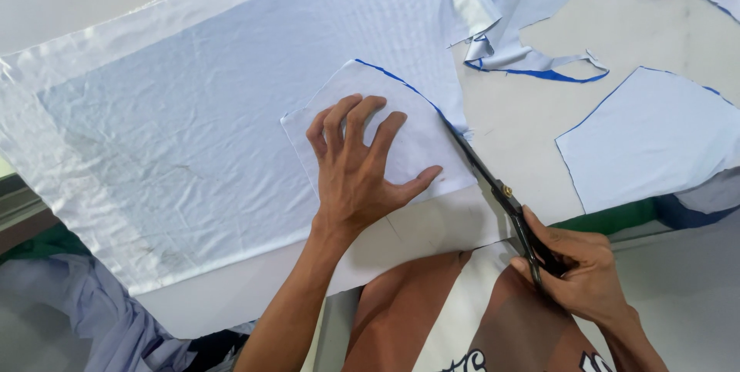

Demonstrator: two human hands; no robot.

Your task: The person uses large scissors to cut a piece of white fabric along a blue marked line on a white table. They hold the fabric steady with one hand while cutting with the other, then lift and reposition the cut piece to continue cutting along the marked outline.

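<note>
Thin, limp cloth (231,110), best pinned flat under spread left fingers (354,121) near the scissors (493,183), right fingers (574,252) curled through handles

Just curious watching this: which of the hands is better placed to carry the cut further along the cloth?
Probably the right hand: it grips the scissors, blades at the cloth's edge. The left hand lies flat on the white pattern piece.

Cut blue panel (651,137), fabric scraps (532,60) — pale table (516,121)
</note>
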